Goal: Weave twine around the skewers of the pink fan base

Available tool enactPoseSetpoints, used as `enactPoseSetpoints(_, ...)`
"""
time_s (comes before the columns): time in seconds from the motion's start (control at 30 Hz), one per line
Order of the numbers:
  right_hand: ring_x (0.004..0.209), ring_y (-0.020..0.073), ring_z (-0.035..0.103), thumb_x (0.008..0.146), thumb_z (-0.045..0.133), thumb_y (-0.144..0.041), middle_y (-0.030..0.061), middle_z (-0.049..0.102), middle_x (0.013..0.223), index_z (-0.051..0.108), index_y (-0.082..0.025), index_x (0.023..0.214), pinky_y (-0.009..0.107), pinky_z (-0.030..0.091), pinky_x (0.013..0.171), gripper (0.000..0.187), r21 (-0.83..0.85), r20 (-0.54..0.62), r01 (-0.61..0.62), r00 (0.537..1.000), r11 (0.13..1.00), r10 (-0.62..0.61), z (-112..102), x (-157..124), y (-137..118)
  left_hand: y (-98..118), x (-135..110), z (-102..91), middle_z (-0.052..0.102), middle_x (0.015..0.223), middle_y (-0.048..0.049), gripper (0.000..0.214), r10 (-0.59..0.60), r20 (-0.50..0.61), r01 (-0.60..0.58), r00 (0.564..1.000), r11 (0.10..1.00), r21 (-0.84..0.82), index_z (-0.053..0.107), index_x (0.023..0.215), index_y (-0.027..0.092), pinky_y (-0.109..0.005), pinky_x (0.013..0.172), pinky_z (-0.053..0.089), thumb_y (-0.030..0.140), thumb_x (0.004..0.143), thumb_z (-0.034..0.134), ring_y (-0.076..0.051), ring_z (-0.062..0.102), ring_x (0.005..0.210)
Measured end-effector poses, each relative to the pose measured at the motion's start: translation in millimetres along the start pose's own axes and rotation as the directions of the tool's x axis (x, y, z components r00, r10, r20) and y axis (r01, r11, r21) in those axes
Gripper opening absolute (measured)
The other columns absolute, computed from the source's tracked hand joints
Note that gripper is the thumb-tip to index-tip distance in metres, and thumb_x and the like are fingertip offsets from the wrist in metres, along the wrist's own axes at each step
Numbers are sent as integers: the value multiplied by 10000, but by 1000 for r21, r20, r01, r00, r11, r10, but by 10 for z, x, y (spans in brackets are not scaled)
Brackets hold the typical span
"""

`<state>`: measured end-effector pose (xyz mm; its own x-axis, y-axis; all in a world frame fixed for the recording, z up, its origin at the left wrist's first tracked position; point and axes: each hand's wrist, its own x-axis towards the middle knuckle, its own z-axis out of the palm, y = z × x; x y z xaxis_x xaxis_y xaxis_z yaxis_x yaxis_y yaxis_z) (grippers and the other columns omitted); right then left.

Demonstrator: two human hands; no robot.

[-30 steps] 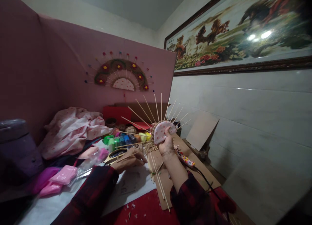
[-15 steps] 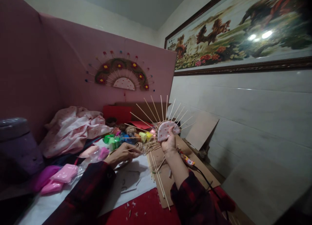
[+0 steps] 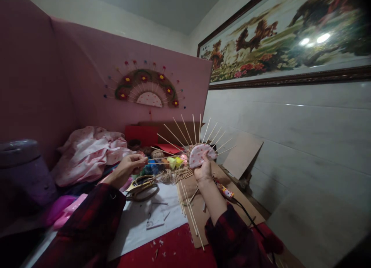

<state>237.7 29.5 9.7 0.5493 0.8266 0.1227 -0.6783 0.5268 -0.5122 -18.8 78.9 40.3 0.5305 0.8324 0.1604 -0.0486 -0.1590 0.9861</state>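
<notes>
My right hand (image 3: 203, 170) is closed on a half-round piece covered in dotted pale fabric (image 3: 199, 155), thumb across its front. Thin wooden sticks fan out from the curved edge of this piece. At the left end of the fan, my left hand (image 3: 132, 165) pinches the tip of a thin wooden stick (image 3: 162, 163) lying nearly level. Whether that stick is fixed to the half-round piece cannot be made out. Below my left hand, scissors (image 3: 143, 190) with gold-coloured handles lie on white paper (image 3: 136, 221).
Loose sticks (image 3: 191, 214) and a glue gun with a patterned body (image 3: 223, 190) lie on cardboard (image 3: 199, 237). Bundled twine, coloured clay packets (image 3: 174, 161) and crumpled fabric (image 3: 89, 152) crowd the back. A finished fan-shaped decoration (image 3: 147, 86) hangs on the pink board.
My left hand has risen and moved left from above the scissors to the tip of a stick at the fan's left side, uncovering the scissors. My right hand keeps its hold.
</notes>
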Motion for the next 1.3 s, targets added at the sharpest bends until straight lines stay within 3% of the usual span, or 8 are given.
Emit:
enactPoseSetpoints(0.17,613,111,628,852,447,-386,-6,669,732,564,-180,905,233,510,552,243,131,-78,-45,995,990,56,89,-62,-38,104,-28,8,323,435,70,320,75,-38,-72,996,995,69,506,560,130,-215,432,95,398,649,655,-29,220,404)
enactPoseSetpoints(0.43,588,86,601,800,523,-374,-52,648,691,565,-197,873,212,482,561,195,131,-170,-4,985,991,26,51,-24,-42,102,-68,-11,333,426,61,273,-118,149,79,982,967,241,576,575,115,-236,450,103,374,611,655,-45,217,412)
enactPoseSetpoints(0.63,585,81,606,822,497,-336,-50,650,690,569,-194,862,199,482,548,164,138,-158,-6,987,990,28,72,-44,-48,-6,-55,66,342,443,62,257,-191,163,141,968,951,275,510,572,139,-231,435,105,364,593,633,-50,229,399)
enactPoseSetpoints(0.87,605,94,609,821,493,-374,-21,664,741,594,-186,912,226,502,595,232,154,-51,-33,998,987,41,110,-83,-52,-243,-100,440,420,491,44,192,-259,266,103,929,868,486,562,627,137,-222,429,200,328,620,575,-77,322,434)
enactPoseSetpoints(1.03,554,71,580,754,578,-383,-40,662,737,582,-203,943,187,476,546,261,126,-117,-15,993,992,29,111,-82,-36,-342,-159,766,485,599,16,168,-112,427,-156,897,825,544,585,626,136,-210,509,295,276,667,499,-108,421,579)
enactPoseSetpoints(1.1,580,80,592,755,575,-381,-28,664,746,583,-195,945,201,488,572,266,118,-112,-7,993,993,20,122,-91,-27,-377,-180,882,480,592,20,151,-111,461,-175,881,827,534,573,631,137,-204,512,304,245,669,475,-105,417,573)
enactPoseSetpoints(1.3,629,88,612,784,543,-357,-14,670,763,593,-190,924,217,501,640,224,126,-117,-18,993,992,33,164,-137,39,-511,-255,1151,486,576,20,123,-34,437,-223,899,823,522,555,618,139,-195,515,311,161,646,437,-107,427,584)
